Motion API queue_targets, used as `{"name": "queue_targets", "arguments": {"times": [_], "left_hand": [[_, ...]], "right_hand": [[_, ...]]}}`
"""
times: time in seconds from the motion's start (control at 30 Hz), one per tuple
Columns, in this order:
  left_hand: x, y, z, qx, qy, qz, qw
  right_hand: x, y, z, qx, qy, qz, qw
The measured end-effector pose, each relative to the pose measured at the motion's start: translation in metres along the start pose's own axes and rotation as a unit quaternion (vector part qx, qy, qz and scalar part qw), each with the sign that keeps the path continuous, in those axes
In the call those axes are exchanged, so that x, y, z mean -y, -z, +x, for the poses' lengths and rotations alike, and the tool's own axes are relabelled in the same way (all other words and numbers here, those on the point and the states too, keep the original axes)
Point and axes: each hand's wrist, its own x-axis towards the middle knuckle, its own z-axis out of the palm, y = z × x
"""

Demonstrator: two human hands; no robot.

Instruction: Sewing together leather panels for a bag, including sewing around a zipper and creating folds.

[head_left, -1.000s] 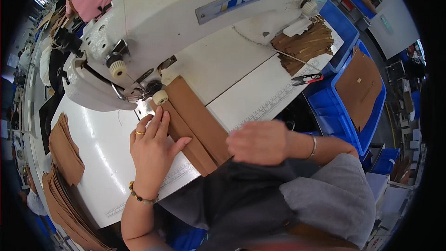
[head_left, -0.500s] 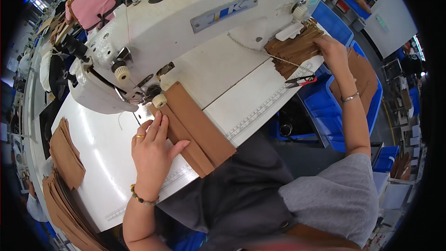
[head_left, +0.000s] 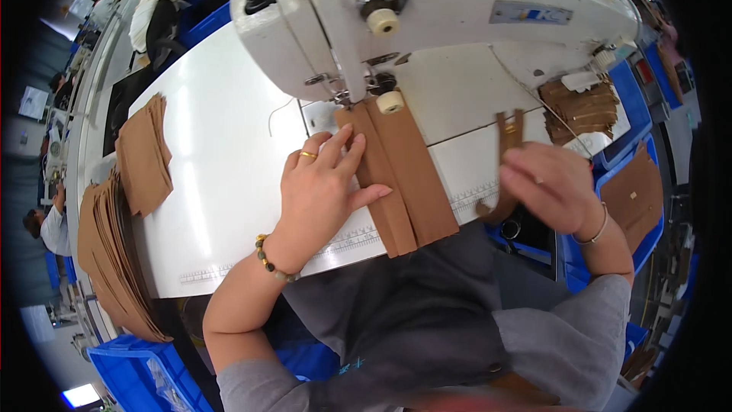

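Observation:
A brown panel [head_left: 415, 175] with a folded lengthwise seam lies on the white sewing table, its far end under the needle area of the sewing machine [head_left: 351, 91]. My left hand [head_left: 324, 183] rests flat on the panel's left edge, fingers spread, thumb across the fold. To the right of the panel, my right hand [head_left: 553, 187] grips a narrow brown strip [head_left: 507, 136], which looks bent double. A small gold-coloured spot shows near its upper ends. The fingers are slightly blurred and hide the strip's middle. Behind that hand sits a pile of brown strips [head_left: 579, 111].
Two stacks of brown pieces, a smaller stack [head_left: 145, 156] and a taller stack [head_left: 114, 259], lie at the table's left. A blue bin [head_left: 654, 233] holding brown pieces stands at the right. Another blue bin [head_left: 141, 378] is at the lower left. A ruler strip [head_left: 206, 275] runs along the table's front edge.
My right hand has come from the strip pile toward the panel, bringing a brown strip. My left hand stays on the panel. The whole view has shifted, so the machine appears farther right.

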Motion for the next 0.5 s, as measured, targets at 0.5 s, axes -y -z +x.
{"name": "queue_targets", "arguments": {"times": [0.5], "left_hand": [[0.005,0.002,0.000,0.024,0.017,-0.075,0.997]], "right_hand": [[-0.010,-0.154,0.071,-0.027,-0.021,0.141,0.989]]}}
